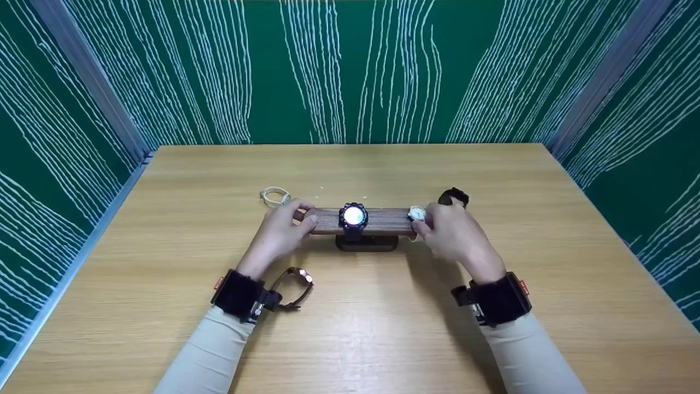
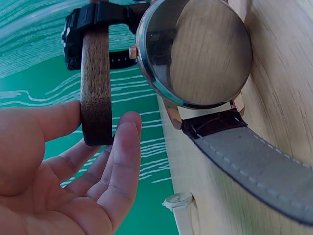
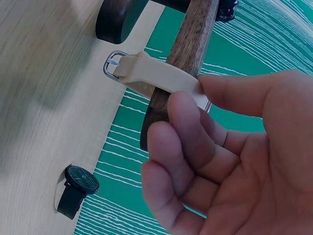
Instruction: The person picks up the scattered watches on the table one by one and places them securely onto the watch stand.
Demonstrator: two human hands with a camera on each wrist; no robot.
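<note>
A wooden watch stand with a horizontal bar is in front of me. My left hand holds the bar's left end, thumb on one face and fingers at the other. Around the middle of the bar is a black watch with a bright, glaring dial. A cream-strapped watch encircles the bar near its right end, its buckle fastened below in the right wrist view. My right hand pinches this watch against the bar between thumb and fingers, partly hiding it in the head view.
A brown-strapped watch stands on its side near my left wrist. Behind my left hand lies a pale watch. Another black watch sits beyond my right hand. Green walls with white lines border the wooden table.
</note>
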